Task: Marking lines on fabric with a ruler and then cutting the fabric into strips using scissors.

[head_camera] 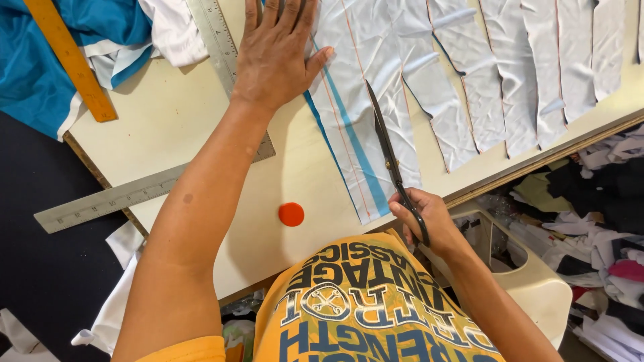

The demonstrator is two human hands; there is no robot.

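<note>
While the left hand (pixel 278 53) lies flat and spread, palm down, gripping nothing, it presses on the edge of a pale grey fabric panel (pixel 365 100) and partly covers a metal L-square ruler (pixel 144 194) on the cream cutting table (pixel 174 127); the right hand (pixel 426 218) is clenched through the handles of long black scissors (pixel 388 151), whose blades point away from the person and lie on the panel, seemingly closed or nearly so — the view is too slim to say more. That panel carries a blue stripe (pixel 355 144) running its length, with thin reddish chalk lines beside it; its near end hangs close to the table's front edge, just left of the scissor hand. To the right lie several cut grey fabric strips (pixel 516 74) side by side, slightly crumpled, reaching towards the table's far right corner. A round orange-red chalk disc (pixel 291 214) sits on bare table between the two forearms — apart from both. At the upper left a wooden ruler (pixel 70 57) rests across blue and white cloth (pixel 40 74); below the table on the right is a heap of fabric scraps (pixel 604 221) beside a cream plastic stool (pixel 530 275).
</note>
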